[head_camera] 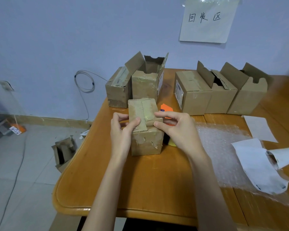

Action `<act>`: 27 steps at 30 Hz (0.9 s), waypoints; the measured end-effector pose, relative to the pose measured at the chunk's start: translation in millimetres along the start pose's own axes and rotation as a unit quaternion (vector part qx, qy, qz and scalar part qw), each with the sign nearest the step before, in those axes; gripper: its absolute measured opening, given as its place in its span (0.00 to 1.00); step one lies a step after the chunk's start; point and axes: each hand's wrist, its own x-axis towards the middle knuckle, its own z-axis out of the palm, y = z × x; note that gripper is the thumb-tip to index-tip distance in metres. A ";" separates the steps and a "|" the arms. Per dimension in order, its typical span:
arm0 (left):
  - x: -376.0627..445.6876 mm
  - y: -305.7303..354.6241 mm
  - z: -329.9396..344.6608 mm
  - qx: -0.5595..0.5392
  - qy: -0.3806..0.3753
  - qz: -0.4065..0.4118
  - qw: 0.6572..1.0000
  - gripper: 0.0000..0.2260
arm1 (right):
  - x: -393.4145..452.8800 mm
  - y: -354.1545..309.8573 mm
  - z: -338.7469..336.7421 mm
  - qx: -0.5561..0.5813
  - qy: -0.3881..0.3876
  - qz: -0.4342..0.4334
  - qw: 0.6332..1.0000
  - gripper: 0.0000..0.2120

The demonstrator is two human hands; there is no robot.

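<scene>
A small taped cardboard box [146, 142] stands on the wooden table [140, 189] in front of me. Its two top flaps are raised a little at the near edge. My left hand [122, 130] pinches the left flap [137, 115] between thumb and fingers. On the right flap [150, 110], my right hand [173, 129] pinches the near edge, index finger on top and thumb underneath. An orange tool [166, 108] lies just behind the box, partly hidden by my right hand. Something yellow [171, 143] shows beside the box under my right wrist.
Two open cardboard boxes [140, 84] stand at the back left, three more [220, 94] at the back right. Bubble wrap [223, 155] and curled white paper [265, 164] cover the table's right side. A torn box [63, 152] lies on the floor at left.
</scene>
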 end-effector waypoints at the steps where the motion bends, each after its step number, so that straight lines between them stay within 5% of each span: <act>1: 0.1 0.0 0.1 -0.002 0.002 0.001 1.000 0.18 | -0.7 -0.1 -0.1 -0.023 -0.002 -0.016 1.000 0.15; 6: 2.5 -0.9 1.0 -0.003 0.000 -0.002 1.000 0.16 | 0.4 -9.1 10.8 -0.124 -0.029 -0.055 0.990 0.17; 12: 2.9 -1.5 -0.7 -0.008 -0.008 -0.009 1.000 0.16 | -3.4 -14.0 31.0 -0.113 0.000 -0.050 0.992 0.21; 27: 0.5 4.2 -4.4 0.055 -0.026 -0.019 0.998 0.24 | 4.1 2.3 48.8 -0.119 0.201 -0.056 0.971 0.15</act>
